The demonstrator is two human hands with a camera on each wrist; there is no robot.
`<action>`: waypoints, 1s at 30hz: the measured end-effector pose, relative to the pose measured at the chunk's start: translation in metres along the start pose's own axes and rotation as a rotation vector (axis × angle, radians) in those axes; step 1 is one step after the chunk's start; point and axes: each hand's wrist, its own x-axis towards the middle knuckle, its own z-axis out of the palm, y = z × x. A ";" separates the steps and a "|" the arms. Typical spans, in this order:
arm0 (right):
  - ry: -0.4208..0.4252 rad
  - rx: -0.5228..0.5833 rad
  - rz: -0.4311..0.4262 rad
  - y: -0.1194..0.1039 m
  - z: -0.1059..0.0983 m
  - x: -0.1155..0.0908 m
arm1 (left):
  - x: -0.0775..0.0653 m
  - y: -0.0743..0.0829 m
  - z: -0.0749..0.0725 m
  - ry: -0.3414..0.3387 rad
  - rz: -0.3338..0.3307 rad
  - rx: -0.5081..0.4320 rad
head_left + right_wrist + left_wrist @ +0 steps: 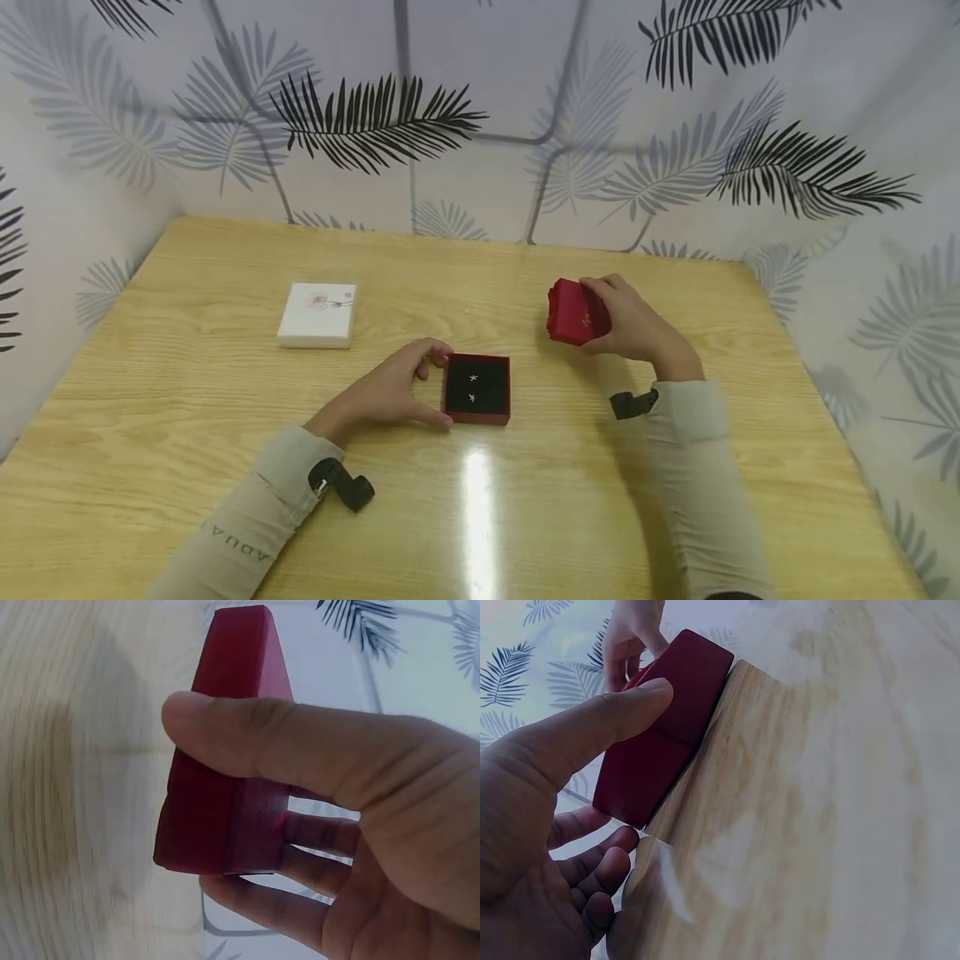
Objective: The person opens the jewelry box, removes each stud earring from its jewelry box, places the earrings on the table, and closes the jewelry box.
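Two tiny silver stars [472, 378], too small to confirm as earrings, already sit in a square black-lined red card box [480, 419], uncovered on the pale wooden table [412, 279]. We see the left hand [390, 390] gripping its left side; the right hand [639, 323] holds a ribboned red card lid [570, 312], not yet fitted.

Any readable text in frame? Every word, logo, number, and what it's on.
"ADUA", left sleeve, at an angle; letter order as it appears in the head view.
Red lid: gold marking, too small to read.
White box: small red mark by the flower print, too small to read.
Red box: none seen.
No numbers readable.
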 end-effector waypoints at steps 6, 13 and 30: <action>-0.041 -0.049 0.044 0.010 -0.006 0.008 | 0.000 -0.001 -0.001 0.001 0.012 -0.002; -0.079 -0.075 0.039 0.017 -0.007 0.016 | 0.001 -0.001 -0.001 -0.014 0.006 0.006; -0.127 -0.061 0.067 0.030 -0.004 0.025 | -0.001 -0.001 -0.001 -0.023 -0.006 -0.003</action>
